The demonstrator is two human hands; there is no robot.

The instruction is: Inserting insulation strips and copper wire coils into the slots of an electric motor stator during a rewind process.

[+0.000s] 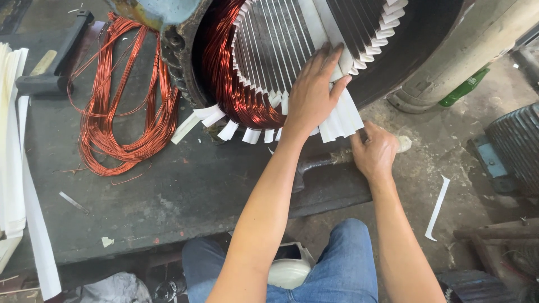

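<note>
A large motor stator (pixel 281 39) lies on its side on a dark workbench (pixel 168 196), with copper windings (pixel 236 90) inside and white insulating paper strips (pixel 342 115) sticking out of its slots. My left hand (pixel 311 92) presses flat on the paper strips at the stator's lower rim, fingers spread. Just below and to the right, my right hand (pixel 373 151) is closed around the handle end of a hammer (pixel 320 163) that lies along the bench edge.
A loose coil of copper wire (pixel 120 106) lies left of the stator. A black mallet (pixel 53 62) and white paper sheets (pixel 14 151) sit at the far left. A green bottle (pixel 463 87), a paper strip (pixel 438 207) and another motor (pixel 516 146) are on the floor at right.
</note>
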